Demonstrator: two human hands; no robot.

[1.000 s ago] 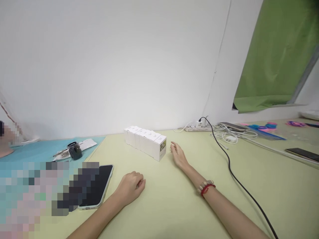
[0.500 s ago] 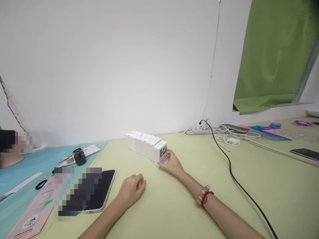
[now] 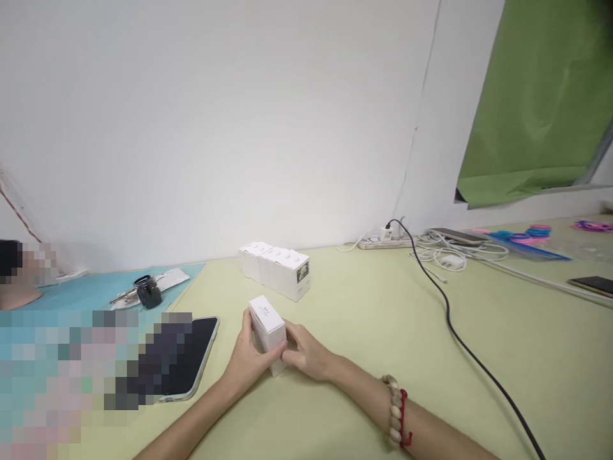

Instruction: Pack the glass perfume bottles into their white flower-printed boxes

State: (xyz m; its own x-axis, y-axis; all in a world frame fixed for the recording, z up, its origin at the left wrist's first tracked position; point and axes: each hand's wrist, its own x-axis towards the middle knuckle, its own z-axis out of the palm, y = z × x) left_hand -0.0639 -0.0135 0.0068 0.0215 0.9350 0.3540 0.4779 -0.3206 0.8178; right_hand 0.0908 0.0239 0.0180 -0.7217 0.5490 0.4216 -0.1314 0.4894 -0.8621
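A small white cardboard box (image 3: 268,321) stands upright on the yellow-green table, with faint print on its top. My left hand (image 3: 249,358) grips it from the left, thumb across the near side. From the right, my right hand (image 3: 306,351) holds the same box, its fingers partly hidden behind it. Beyond my hands, a row of similar white boxes (image 3: 282,276) stands side by side; the nearest one bears a dark green picture on its end. A beaded bracelet and a red cord circle my right wrist.
Left of my hands lies a phone (image 3: 196,358), partly pixelated. A dark jar (image 3: 147,292) sits on the blue mat (image 3: 103,287). A black cable (image 3: 472,354) crosses the right side. A power strip (image 3: 385,243) and white cables (image 3: 438,255) lie by the wall.
My right hand has drawn the nearest box out of the row toward me. My left hand has moved up and now grips it too. The view has shifted slightly.
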